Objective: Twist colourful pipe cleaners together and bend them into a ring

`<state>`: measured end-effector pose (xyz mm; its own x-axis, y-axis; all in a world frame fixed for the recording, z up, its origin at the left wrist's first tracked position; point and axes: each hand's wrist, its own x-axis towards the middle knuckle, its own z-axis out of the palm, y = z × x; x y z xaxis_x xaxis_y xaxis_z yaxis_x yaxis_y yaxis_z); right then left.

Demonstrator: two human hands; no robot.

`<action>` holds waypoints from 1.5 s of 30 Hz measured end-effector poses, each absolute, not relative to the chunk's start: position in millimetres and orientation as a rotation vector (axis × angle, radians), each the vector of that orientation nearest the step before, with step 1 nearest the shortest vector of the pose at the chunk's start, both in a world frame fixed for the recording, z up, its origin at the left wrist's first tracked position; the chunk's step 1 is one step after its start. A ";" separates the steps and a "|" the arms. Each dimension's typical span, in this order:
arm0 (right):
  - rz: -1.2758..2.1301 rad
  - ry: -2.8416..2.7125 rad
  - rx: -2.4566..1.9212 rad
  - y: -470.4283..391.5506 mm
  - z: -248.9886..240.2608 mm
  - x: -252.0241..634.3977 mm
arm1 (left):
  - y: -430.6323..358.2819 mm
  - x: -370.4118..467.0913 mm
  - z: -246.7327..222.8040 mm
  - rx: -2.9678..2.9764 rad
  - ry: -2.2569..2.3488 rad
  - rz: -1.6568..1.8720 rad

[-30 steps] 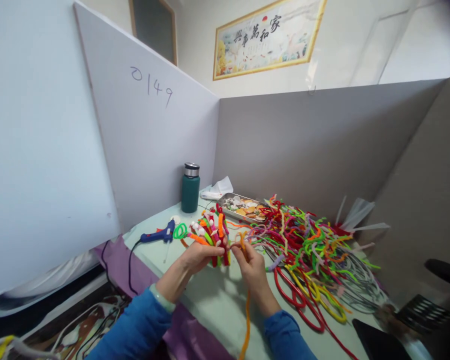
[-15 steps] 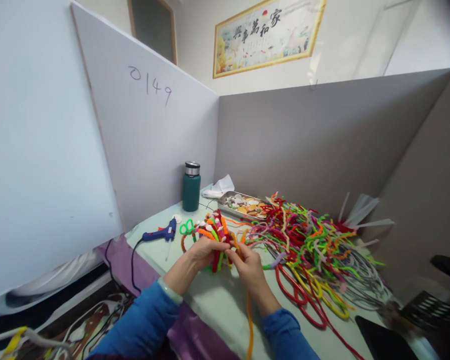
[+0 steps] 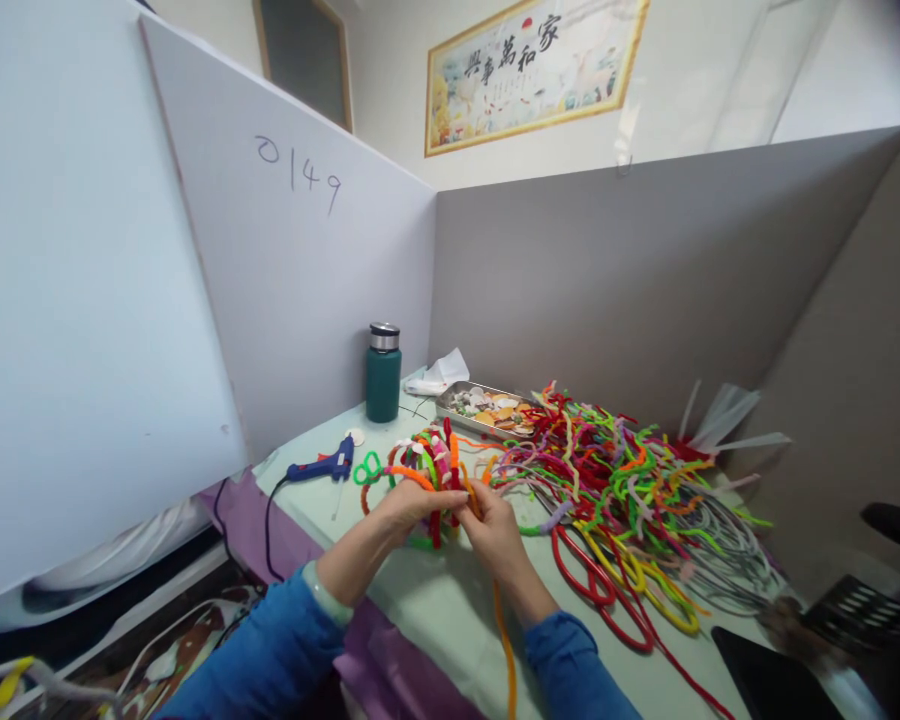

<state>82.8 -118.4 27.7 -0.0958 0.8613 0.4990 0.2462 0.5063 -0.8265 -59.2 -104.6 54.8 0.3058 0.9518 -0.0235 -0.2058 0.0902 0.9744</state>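
Note:
Over the middle of the table, my left hand is closed on a bundle of bent pipe cleaners in orange, red, green and pink. My right hand pinches an orange-yellow pipe cleaner, whose long tail hangs down past the wrist. Both sets of fingertips meet at the right side of the bundle. The fingers cover the spot where the strand meets the bundle. Green loops stick out on the bundle's left.
A blue glue gun lies at the left with its cord trailing. Behind stand a green bottle and a metal tray of small pieces. A large pile of pipe cleaners covers the right, with red and yellow coils in front.
The bundle has turned slightly in my left hand, with a red pipe cleaner now standing more upright. Both hands stay together, and the hanging strand has swung a little to the right.

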 end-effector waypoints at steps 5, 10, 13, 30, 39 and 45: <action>0.634 -1.605 -1.061 -116.6 24.2 82.3 | -101.3 -60.3 60.0 1.035 0.780 1.044; 0.521 -1.779 -1.040 -119.1 20.0 81.0 | -106.4 -58.3 54.1 1.045 0.665 1.085; 0.507 -1.891 -1.028 -122.0 20.4 82.0 | -110.4 -63.6 52.2 1.081 0.668 1.046; 0.626 -1.768 -0.962 -117.2 30.4 92.8 | -105.8 -79.9 74.7 1.348 0.807 0.670; 0.516 -1.725 -0.947 -119.4 30.0 91.9 | -116.4 -69.1 63.1 1.598 0.900 0.716; 0.571 -1.718 -0.969 -121.4 31.8 89.7 | -117.6 -71.3 71.3 1.934 1.168 0.710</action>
<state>89.7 -121.4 31.8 -0.1380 0.8243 0.5491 0.3321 0.5608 -0.7584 -71.3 -117.6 71.3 0.4284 0.9004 0.0752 0.4816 -0.2980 0.8242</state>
